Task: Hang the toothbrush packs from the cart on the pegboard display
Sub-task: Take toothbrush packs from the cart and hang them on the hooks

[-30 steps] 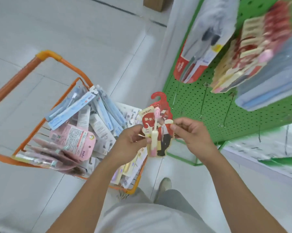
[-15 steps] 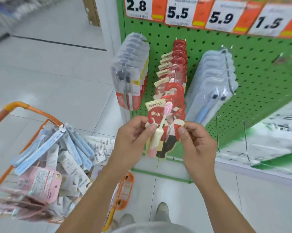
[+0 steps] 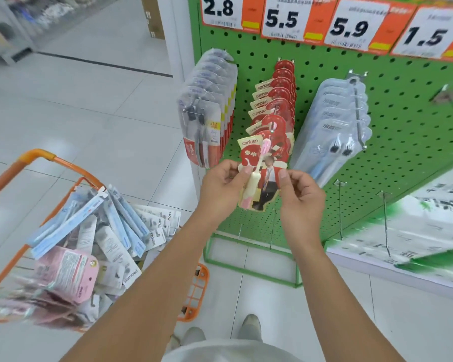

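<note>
Your left hand (image 3: 221, 185) and right hand (image 3: 299, 190) together hold one red toothbrush pack (image 3: 263, 173) in front of the green pegboard (image 3: 408, 131). The left hand pinches the pack's left edge, thumb on the front face and fingers curled behind; the right hand pinches the right edge the same way. The pack stands upright, printed "canban" at its upper left, with a pink and cream toothbrush sealed on its front. Its red hook-shaped top sits at the outer end of the middle peg, directly in front of the row of matching red packs (image 3: 275, 100) already hanging there; you cannot tell from this view whether the peg has passed through the hanging hole. To the left of that row hangs a stack of clear packs with red bases (image 3: 207, 108); to the right hangs a stack of pale clear packs (image 3: 335, 126). Bare pegs (image 3: 384, 218) project from the board lower right. Price tags (image 3: 350, 22) reading 2.8, 5.5, 5.9 and 1.5 run along the top of the board. The orange cart (image 3: 37, 158) stands at your lower left, well apart from the board, loaded with a loose heap of toothbrush packs (image 3: 102, 236) in blue, white and pink.
</note>
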Demonstrator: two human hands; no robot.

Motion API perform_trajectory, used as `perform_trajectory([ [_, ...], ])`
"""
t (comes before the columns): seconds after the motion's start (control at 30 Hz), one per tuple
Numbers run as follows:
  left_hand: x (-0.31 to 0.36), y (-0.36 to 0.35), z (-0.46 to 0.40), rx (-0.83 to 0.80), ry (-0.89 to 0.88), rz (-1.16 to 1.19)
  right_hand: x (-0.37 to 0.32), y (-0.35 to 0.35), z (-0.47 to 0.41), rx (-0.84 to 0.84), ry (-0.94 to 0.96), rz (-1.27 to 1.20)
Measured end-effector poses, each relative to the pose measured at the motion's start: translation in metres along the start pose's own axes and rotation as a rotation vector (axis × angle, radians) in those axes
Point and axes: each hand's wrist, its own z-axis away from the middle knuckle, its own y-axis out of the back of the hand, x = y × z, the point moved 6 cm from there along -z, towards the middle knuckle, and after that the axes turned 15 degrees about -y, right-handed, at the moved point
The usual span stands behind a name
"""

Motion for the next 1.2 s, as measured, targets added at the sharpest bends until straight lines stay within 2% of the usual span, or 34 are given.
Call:
perform_trajectory([
  [0.13,0.006,-0.007,-0.015,0.105,-0.018,-0.068,0.012,-0.013,-0.01,0.137,-0.117,-0.123],
  [0.2,0.005,-0.005,-0.015,0.105,-0.008,-0.126,0.024,-0.022,-0.007,0.155,-0.185,-0.167],
  [0.3,-0.014,0.015,0.005,0.028,0.026,-0.217,0.058,-0.03,0.008,0.185,-0.32,-0.115],
  [0.37,-0.043,0.053,0.035,0.051,0.071,-0.248,0.09,-0.036,0.029,0.175,-0.446,-0.029],
  [0.43,-0.081,0.107,0.076,0.119,0.17,-0.278,0.124,-0.054,0.056,0.028,-0.595,0.07],
  [0.57,-0.14,0.228,0.157,0.333,0.414,-0.341,0.172,-0.132,0.116,-0.605,-0.804,0.516],
  [0.6,-0.147,0.256,0.17,0.381,0.443,-0.376,0.176,-0.155,0.129,-0.721,-0.792,0.589],
  [0.67,-0.151,0.305,0.183,0.433,0.476,-0.454,0.178,-0.204,0.141,-0.826,-0.671,0.672],
  [0.8,-0.147,0.383,0.169,0.335,0.437,-0.719,0.175,-0.309,0.144,-0.847,-0.345,0.785],
  [0.97,-0.165,0.45,0.12,0.101,0.43,-1.085,0.176,-0.398,0.12,-0.696,-0.085,0.916],
  [1.13,-0.209,0.45,0.075,-0.164,0.39,-1.284,0.192,-0.421,0.084,-0.419,-0.091,1.063],
  [1.2,-0.229,0.439,0.072,-0.225,0.397,-1.302,0.209,-0.415,0.073,-0.389,-0.147,1.175],
])
